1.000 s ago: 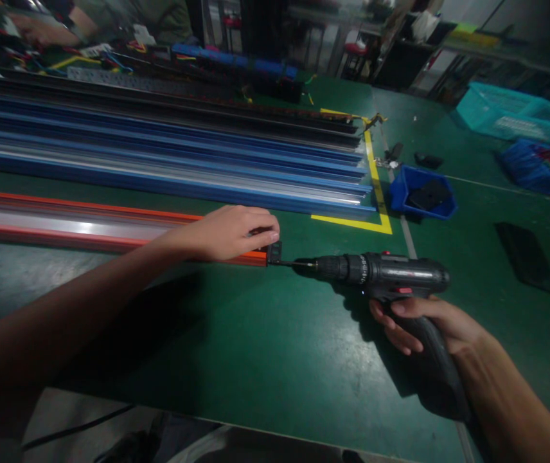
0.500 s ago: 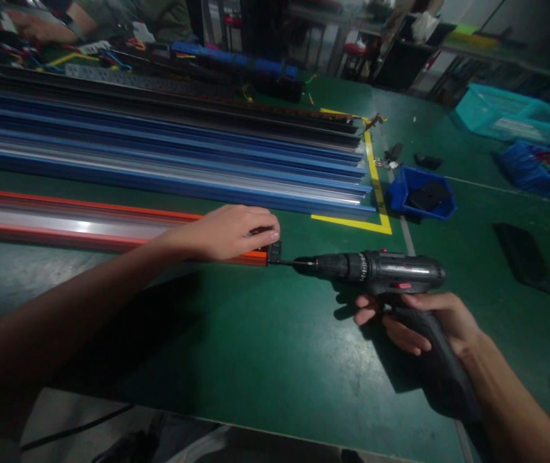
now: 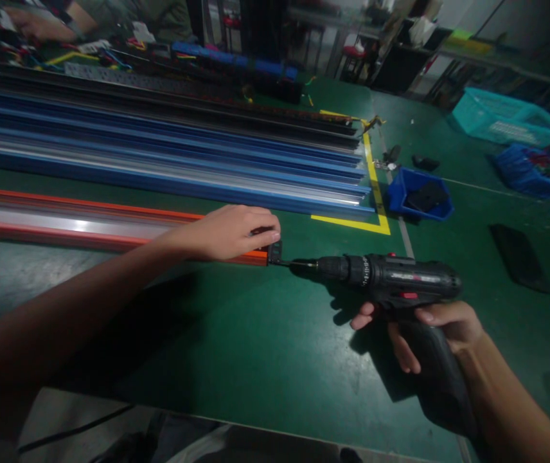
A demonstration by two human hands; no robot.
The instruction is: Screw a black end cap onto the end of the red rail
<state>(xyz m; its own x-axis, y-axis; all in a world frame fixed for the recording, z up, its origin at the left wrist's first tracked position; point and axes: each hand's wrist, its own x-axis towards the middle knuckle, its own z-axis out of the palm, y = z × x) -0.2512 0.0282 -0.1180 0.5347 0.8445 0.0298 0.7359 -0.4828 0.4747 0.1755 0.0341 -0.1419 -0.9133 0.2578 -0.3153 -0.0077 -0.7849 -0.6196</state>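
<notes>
My right hand [image 3: 448,328] is wrapped round the grip of a black cordless drill [image 3: 400,276]. The drill points left, and its long bit [image 3: 292,263] reaches to the end of an orange metal profile [image 3: 72,222]. My left hand [image 3: 239,233] is closed over that end of the profile, thumb and fingers around it. A small black end piece [image 3: 275,250] shows at the profile's tip, just beyond my left fingertips. Whether the bit sits in a screw there is too small to tell.
Several blue profiles [image 3: 169,157] lie behind the orange one, ending near yellow tape [image 3: 376,186]. A blue bin [image 3: 419,209], a black flat piece [image 3: 520,257] and a teal basket [image 3: 506,132] stand to the right. Another person's hand [image 3: 38,26] is at the far left.
The drill's rear and my right hand have shifted slightly right and down, while the bit's tip stays at the profile end. My left hand has not moved.
</notes>
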